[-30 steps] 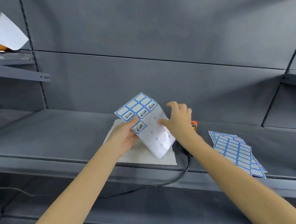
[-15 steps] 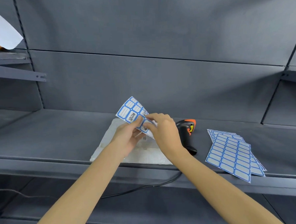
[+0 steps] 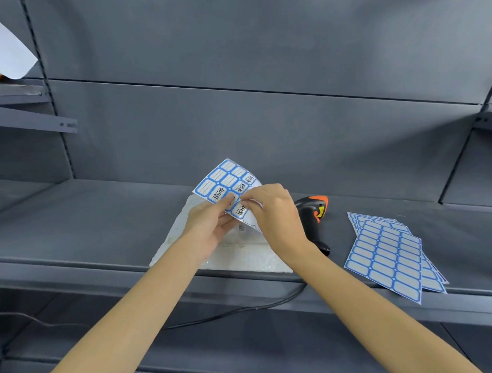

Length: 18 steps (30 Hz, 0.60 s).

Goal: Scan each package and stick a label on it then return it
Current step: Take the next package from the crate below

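Observation:
A white padded package lies flat on the grey shelf, close to its front edge. Above it my left hand holds a sheet of blue-bordered labels, thumb on its face. My right hand pinches a handwritten label at the sheet's lower edge with thumb and fingertips. The black and orange barcode scanner lies on the shelf just right of my right hand, partly hidden by my wrist.
A fanned stack of blank label sheets lies on the shelf at the right. The scanner's black cable hangs below the shelf edge. A higher shelf at the far left carries a white and orange parcel.
My right hand came from the sheet's right edge onto its lower labels and now pinches one. The left hand has kept hold of the sheet, which is tilted more upright than before.

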Each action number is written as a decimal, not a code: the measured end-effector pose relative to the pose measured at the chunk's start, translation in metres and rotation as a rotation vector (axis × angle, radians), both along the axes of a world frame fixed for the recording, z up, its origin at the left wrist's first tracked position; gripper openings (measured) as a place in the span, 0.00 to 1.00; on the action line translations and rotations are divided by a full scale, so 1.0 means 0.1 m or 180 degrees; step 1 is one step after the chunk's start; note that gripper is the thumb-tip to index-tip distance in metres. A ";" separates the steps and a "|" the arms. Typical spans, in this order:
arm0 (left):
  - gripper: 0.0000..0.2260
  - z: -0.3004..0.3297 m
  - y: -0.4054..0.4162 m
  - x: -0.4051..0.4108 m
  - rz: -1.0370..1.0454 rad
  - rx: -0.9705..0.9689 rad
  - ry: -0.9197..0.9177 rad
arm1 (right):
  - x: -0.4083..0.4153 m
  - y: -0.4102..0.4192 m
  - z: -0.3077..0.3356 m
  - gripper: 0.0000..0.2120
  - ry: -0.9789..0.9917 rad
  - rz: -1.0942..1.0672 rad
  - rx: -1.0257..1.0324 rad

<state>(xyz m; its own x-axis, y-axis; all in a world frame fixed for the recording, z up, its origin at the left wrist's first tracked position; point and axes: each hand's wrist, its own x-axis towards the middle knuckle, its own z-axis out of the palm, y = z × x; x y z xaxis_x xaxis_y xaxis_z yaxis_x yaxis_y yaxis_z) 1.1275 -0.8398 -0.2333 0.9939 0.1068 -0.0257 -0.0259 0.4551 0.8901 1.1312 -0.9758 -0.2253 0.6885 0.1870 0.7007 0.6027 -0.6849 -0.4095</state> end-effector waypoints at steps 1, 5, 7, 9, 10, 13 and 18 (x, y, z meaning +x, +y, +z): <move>0.06 0.00 0.00 0.00 0.0040 0.0031 -0.0002 | 0.00 0.00 0.00 0.07 0.0005 0.0050 0.0002; 0.06 -0.03 0.03 0.00 0.0074 0.0085 -0.0082 | 0.01 0.02 -0.04 0.07 0.0114 0.0268 0.0019; 0.06 -0.04 0.05 -0.01 0.0081 0.0090 -0.0099 | 0.01 0.02 -0.06 0.07 0.0190 0.0378 0.0184; 0.06 -0.05 0.07 -0.02 0.0084 0.0099 -0.0119 | 0.02 0.03 -0.07 0.06 0.0393 0.0462 0.0443; 0.05 -0.05 0.08 -0.02 0.0087 0.0105 -0.0129 | 0.03 0.03 -0.08 0.06 0.0536 0.0501 0.0596; 0.05 -0.06 0.10 -0.02 0.0144 0.0112 -0.0122 | 0.05 0.03 -0.05 0.05 0.0814 0.0559 0.0902; 0.08 -0.05 0.18 -0.04 0.0156 0.0195 -0.0140 | 0.11 -0.03 0.03 0.03 0.1069 0.0630 0.1506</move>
<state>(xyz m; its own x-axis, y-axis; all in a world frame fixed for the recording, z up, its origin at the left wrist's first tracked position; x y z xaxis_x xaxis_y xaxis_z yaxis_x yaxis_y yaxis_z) 1.1239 -0.8222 -0.2387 0.9875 0.1553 0.0261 -0.0866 0.3969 0.9138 1.1422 -0.9790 -0.2220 0.8701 0.0555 0.4897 0.4853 -0.2707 -0.8314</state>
